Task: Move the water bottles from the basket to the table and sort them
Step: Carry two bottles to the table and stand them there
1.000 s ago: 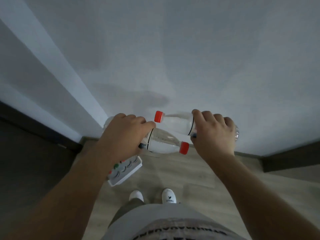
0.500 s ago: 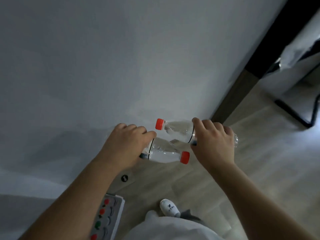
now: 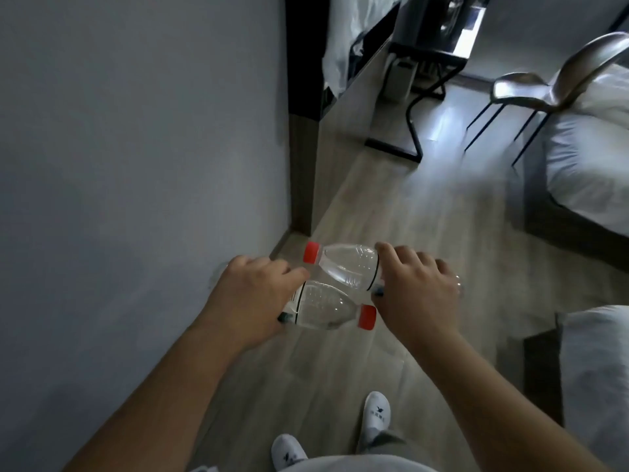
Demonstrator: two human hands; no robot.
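Print on bottle label illegible.

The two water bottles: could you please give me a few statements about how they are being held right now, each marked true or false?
1. The left hand grips the lower bottle and the right hand grips the upper bottle. True.
2. Both caps are blue. False: the lower bottle's cap and the upper bottle's cap are red.
3. Both caps point the same way. False: the lower bottle's cap points to the person's right, the upper bottle's cap to the left.
4. Both bottles are held on their sides above the wooden floor. True.
5. A chair stands ahead on the right. True.
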